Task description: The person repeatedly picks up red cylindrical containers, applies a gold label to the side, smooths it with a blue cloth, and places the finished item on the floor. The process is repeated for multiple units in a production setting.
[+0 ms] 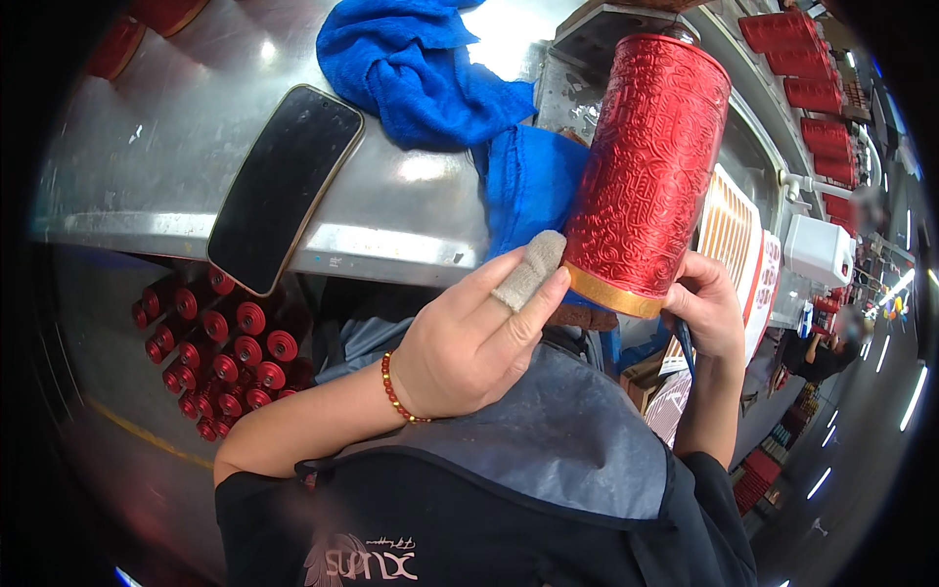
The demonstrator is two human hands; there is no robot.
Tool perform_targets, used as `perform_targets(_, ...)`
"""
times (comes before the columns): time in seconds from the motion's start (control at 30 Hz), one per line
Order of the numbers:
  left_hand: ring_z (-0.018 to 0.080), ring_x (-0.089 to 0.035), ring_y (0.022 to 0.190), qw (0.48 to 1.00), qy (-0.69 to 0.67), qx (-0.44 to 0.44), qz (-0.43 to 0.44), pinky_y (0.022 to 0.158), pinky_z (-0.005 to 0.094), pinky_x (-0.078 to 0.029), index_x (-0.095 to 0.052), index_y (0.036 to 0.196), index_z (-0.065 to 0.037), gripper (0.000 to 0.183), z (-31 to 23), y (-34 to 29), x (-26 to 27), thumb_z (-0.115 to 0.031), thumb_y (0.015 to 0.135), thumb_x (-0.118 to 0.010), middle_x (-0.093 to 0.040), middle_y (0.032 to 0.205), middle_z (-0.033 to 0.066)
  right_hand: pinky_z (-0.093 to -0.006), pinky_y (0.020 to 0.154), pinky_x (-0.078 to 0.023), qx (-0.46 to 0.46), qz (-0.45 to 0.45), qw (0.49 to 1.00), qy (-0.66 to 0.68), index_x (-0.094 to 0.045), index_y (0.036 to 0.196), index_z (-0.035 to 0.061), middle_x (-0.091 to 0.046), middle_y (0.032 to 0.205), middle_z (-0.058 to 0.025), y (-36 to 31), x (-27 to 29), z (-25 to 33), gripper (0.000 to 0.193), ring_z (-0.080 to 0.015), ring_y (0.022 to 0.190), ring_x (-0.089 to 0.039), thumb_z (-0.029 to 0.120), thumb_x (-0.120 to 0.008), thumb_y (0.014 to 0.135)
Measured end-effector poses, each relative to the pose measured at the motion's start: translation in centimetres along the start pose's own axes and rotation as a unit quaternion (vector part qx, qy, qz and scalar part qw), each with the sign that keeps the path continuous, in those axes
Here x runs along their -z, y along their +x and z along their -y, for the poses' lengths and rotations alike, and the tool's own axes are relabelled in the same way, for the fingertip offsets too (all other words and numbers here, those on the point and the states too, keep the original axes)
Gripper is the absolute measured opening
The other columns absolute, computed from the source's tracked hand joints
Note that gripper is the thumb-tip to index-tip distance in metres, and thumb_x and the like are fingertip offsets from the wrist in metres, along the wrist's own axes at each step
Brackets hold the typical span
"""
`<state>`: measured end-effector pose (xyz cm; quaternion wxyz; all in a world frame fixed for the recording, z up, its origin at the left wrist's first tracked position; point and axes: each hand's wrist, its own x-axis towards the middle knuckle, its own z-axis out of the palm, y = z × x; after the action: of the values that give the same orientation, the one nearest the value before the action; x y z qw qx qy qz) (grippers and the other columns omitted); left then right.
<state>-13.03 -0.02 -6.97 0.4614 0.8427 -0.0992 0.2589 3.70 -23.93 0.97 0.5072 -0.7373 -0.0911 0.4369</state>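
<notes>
Red cylinder (650, 166) — super shiny, swirly raised pattern all over, gold band (616, 293) round the lower end | sits toward the metal table's (391, 201) right side, banded end by the near edge | left hand (469, 338) and right hand (712, 311) clamped on that end — one each side

brightly lit in the middle, darkening to a black, curved rim. glares white off the bench (391, 196) near the cloth (401, 73), glints along the tin (650, 166). shows glowing tubes (914, 398) at far right. bends straight edges strongly; blurs the distance, renders the tin crisply.
</notes>
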Motion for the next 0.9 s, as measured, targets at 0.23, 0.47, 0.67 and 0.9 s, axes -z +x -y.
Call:
perform_targets(0.23, 0.0481, -0.061, 0.126, 0.999, 0.009, -0.048, -0.001, 0.1, 0.0446, -0.059, -0.065, 0.129, 0.009, 0.052, -0.2, -0.7, 0.0, 0.003, 0.078, -0.069, -0.064, 0.129, 0.032, -0.0235, 0.066, -0.041, 0.006, 0.003, 1.0, 0.01, -0.063, 0.081, 0.0028, -0.06, 0.086, 0.0014, 0.0, -0.2, 0.1, 0.024, -0.0075, 0.078, -0.054, 0.014, -0.083, 0.089)
perform_targets(0.47, 0.0446, -0.063, 0.121, 0.985, 0.06, -0.157, 0.04, 0.096, 0.0437, -0.059, -0.073, 0.121, -0.003, 0.039, -1.7, 2.1, -0.6, -0.001, 0.082, -0.073, -0.072, 0.122, 0.0185, -0.0227, 0.066, -0.042, 0.045, -0.004, 0.999, 0.012, -0.066, 0.085, 0.0009, -0.061, 0.087, 0.0015, 0.0, -0.5, -0.3, 0.017, -0.0039, 0.075, -0.054, 0.009, -0.08, 0.091)
perform_targets(0.67, 0.0282, -0.057, 0.13, 0.974, 0.162, -0.156, -0.036, 0.108, 0.042, -0.049, -0.076, 0.124, -0.013, 0.039, -2.4, 4.2, -3.5, -0.015, 0.086, -0.071, -0.068, 0.127, 0.0108, -0.0231, 0.063, -0.038, 0.137, -0.01, 0.989, -0.048, -0.068, 0.083, 0.0005, -0.058, 0.084, 0.0018, 0.5, -0.9, -0.4, 0.016, -0.0039, 0.071, -0.05, 0.007, -0.081, 0.09)
perform_targets(0.9, 0.0473, -0.047, 0.142, 0.991, 0.133, -0.026, 0.011, 0.114, 0.0477, -0.045, -0.047, 0.15, 0.006, 0.095, -1.3, 7.3, -2.5, -0.033, 0.076, -0.09, -0.046, 0.156, 0.0281, -0.0266, 0.062, -0.038, 0.132, -0.009, 0.989, -0.073, -0.071, 0.078, 0.0023, -0.057, 0.077, 0.0006, 0.1, -0.4, 0.7, 0.021, -0.008, 0.069, -0.049, 0.013, -0.087, 0.084)
